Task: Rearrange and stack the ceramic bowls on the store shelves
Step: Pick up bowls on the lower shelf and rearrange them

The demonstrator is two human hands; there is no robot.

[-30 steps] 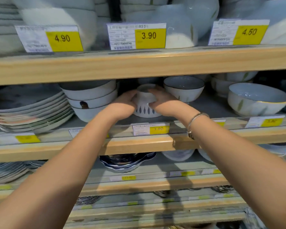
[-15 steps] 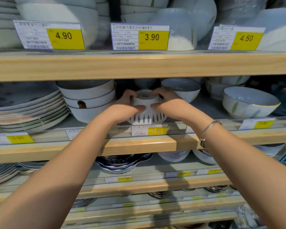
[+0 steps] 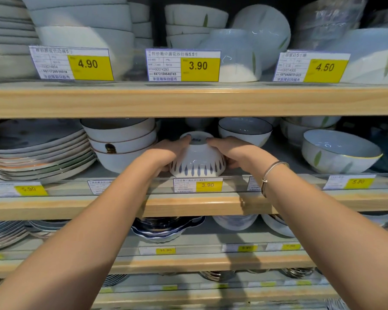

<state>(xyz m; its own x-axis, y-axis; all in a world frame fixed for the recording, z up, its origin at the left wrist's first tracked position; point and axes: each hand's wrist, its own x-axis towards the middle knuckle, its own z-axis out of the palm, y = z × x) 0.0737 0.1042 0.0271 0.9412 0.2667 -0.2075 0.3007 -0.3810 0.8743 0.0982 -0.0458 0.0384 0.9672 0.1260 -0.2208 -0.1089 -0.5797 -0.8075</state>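
Observation:
A white ceramic bowl with blue drop marks [image 3: 197,161] rests upside down at the front of the middle shelf [image 3: 188,203], just above the 3.90 price tag. My left hand [image 3: 166,151] grips its left side and my right hand [image 3: 231,151] grips its right side. Both sets of fingers reach up onto the foot ring. A stack of three white bowls [image 3: 121,142] stands just left of it. Behind it on the right sits an upright white bowl with a dark rim [image 3: 244,129].
A pile of plates [image 3: 40,153] fills the shelf's left end. A leaf-print bowl [image 3: 338,151] sits on the right. The wooden upper shelf [image 3: 188,101] hangs low over the bowls and carries more stacked white bowls. Lower shelves hold dark-blue dishes [image 3: 166,229].
The bowl has been turned from on its side to upside down and drawn forward to the shelf's front edge. Both hands stayed on it and came down with it.

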